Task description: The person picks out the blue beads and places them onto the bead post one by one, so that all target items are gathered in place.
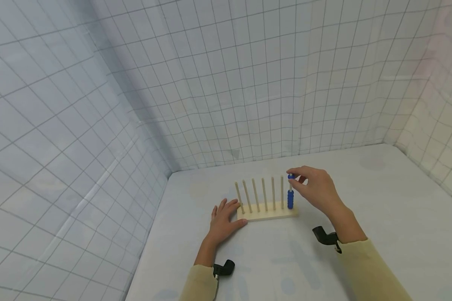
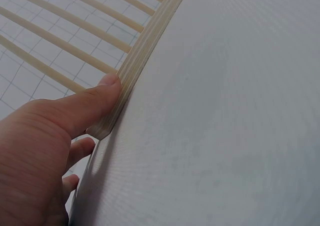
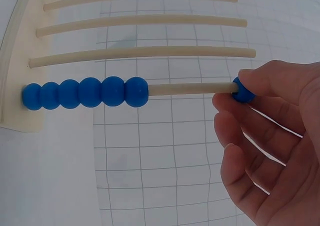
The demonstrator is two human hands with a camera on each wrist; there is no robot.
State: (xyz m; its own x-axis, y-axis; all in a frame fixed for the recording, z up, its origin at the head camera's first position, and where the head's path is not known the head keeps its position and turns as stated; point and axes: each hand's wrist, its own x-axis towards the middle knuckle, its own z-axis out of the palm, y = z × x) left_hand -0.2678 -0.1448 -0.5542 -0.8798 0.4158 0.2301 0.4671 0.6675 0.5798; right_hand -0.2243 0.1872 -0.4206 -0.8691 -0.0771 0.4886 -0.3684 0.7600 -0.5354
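Observation:
A wooden bead stand (image 1: 265, 215) has a row of upright pegs on a flat base. Its rightmost peg carries a stack of several blue beads (image 3: 90, 92) at the bottom. My right hand (image 1: 318, 188) pinches one more blue bead (image 3: 243, 91) between thumb and index finger, at the top tip of that same peg. Bare peg shows between this bead and the stack. At the base's left end, my left hand (image 1: 224, 223) holds the board, thumb (image 2: 107, 88) along the front edge and fingers around the far side.
The other pegs (image 1: 264, 194) stand bare to the left of the beads. A white cloth covers the table (image 1: 278, 259). Grid-patterned white curtains (image 1: 241, 83) hang behind and at both sides. A black wrist camera (image 1: 226, 267) sits on each forearm.

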